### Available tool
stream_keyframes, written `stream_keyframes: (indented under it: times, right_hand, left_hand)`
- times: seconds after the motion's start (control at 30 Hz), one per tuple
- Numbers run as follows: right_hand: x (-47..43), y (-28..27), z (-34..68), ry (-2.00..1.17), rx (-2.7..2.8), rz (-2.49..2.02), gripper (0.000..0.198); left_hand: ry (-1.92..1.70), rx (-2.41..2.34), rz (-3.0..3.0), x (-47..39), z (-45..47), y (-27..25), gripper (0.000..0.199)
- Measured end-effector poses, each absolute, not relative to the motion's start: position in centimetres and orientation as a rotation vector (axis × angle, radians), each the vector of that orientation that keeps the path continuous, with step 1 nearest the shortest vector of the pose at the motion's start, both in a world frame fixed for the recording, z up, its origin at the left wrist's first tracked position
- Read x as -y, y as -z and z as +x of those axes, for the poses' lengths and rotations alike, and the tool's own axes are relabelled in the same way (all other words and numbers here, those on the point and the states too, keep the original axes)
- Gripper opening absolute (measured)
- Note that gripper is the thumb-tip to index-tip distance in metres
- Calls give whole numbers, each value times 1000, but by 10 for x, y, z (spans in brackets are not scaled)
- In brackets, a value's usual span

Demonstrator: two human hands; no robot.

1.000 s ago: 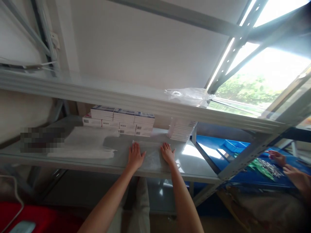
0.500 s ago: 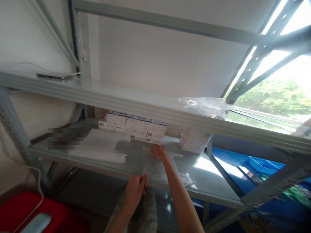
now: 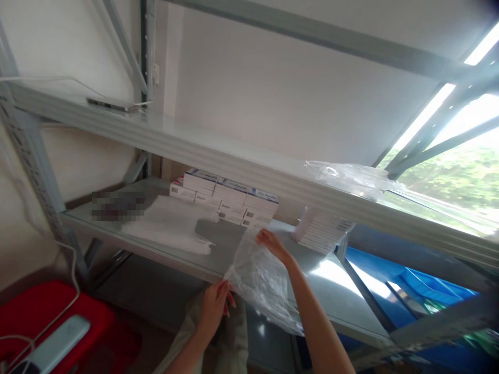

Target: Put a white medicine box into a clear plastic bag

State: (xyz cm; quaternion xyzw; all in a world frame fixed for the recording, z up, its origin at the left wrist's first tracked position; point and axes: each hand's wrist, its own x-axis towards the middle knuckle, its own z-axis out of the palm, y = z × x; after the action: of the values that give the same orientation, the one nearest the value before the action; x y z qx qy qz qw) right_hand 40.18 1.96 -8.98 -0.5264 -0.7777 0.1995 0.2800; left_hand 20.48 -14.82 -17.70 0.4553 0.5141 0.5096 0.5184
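Note:
A clear plastic bag (image 3: 259, 275) stretches between my two hands, over the front edge of the lower shelf (image 3: 222, 244). My left hand (image 3: 215, 304) pinches its near left corner, just off the shelf edge. At the bag's upper right edge, my right hand (image 3: 271, 243) has its fingers closed on the plastic. Small white boxes (image 3: 230, 200) with blue tops are stacked behind, in two layers. Farther right stands another stack of thin white boxes (image 3: 323, 231). White sheet-like wrapping (image 3: 167, 223) lies flat to the left of the bag.
The upper shelf (image 3: 241, 161) crosses above my hands, bearing a flat device (image 3: 111, 105) with a cable and more clear plastic (image 3: 346, 176). A red stool (image 3: 105, 327) with a white power bank (image 3: 60, 343) stands low on the left. Blue bins (image 3: 432, 285) are at right.
The clear bag has been lifted from lying flat on the shelf and now hangs between my hands. My right hand has closed on its edge. The view has shifted slightly.

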Motion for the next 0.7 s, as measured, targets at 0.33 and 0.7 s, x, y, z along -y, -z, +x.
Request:
stream_keyframes:
  times: [0.33,0.7]
  right_hand:
    - [12,26,361,-905,1931,-1115,41]
    - [-42,-16,224,-669,2282,-976,31]
  left_hand:
    - [-1335,-1179,1227,172,164,167,52]
    - [-1747,-1288,1037,145,72,123,51]
